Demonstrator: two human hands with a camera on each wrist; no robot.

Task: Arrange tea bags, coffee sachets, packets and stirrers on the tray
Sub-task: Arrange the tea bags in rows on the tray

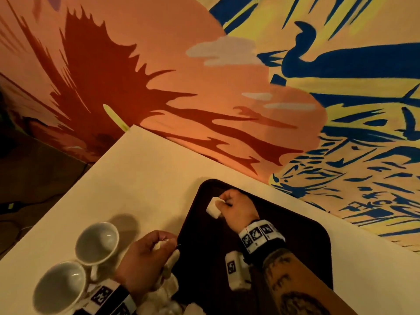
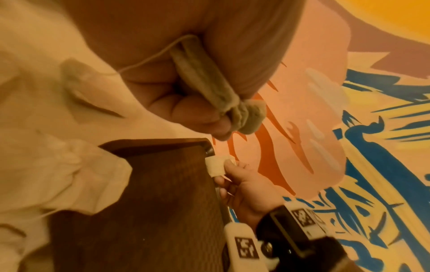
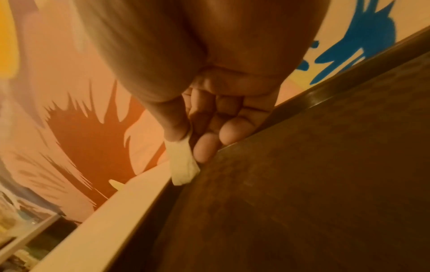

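A dark brown tray (image 1: 302, 228) lies on the pale table. My right hand (image 1: 223, 204) pinches a white tea bag (image 1: 213, 210) between thumb and finger, low over the tray's far left corner. In the right wrist view the tea bag (image 3: 182, 163) touches the tray (image 3: 302, 184) near its rim. My left hand (image 1: 163, 244) grips a bunch of tea bags (image 1: 172, 261) just off the tray's left edge. In the left wrist view these tea bags (image 2: 209, 88) are squeezed in the fist and a string trails from them. No stirrers or sachets are in view.
Two white cups (image 1: 97, 243) (image 1: 60, 287) lie on their sides on the table (image 1: 141, 178) to the left of my left hand. A loose heap of tea bags (image 1: 166, 296) sits at the tray's near left corner. A painted wall (image 1: 250, 98) rises behind the table.
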